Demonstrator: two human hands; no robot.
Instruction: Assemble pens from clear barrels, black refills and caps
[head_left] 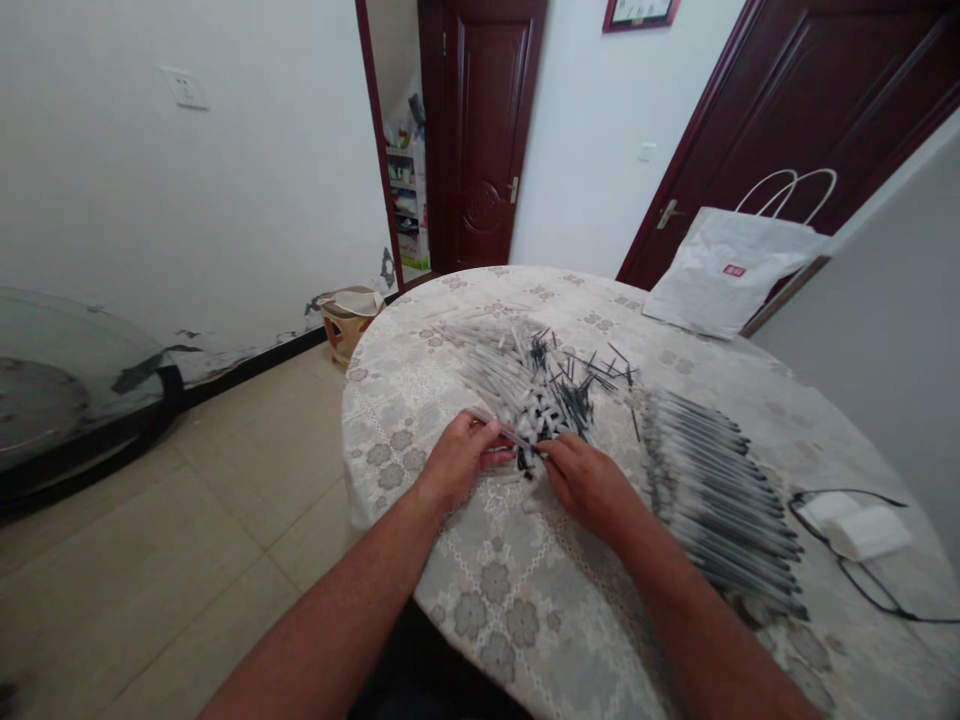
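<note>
My left hand (469,450) is closed round a pale, slim pen barrel (512,433) that points toward my right. The fingertips of my right hand (574,470) are pinched at the barrel's far end, on a small dark part too small to make out. Just beyond both hands lies a heap of white and black pen caps (541,412). Many clear pen barrels (487,360) are spread behind my left hand, and thin black refills (574,400) lie scattered beyond my right. To the right, put-together dark pens (720,490) rest side by side in a row.
The round table has a patterned cloth (495,610). At its right edge are eyeglasses (870,580) and a white folded tissue (862,525). A white paper bag (731,265) stands at the back right. A stool (346,325) is on the floor left of the table.
</note>
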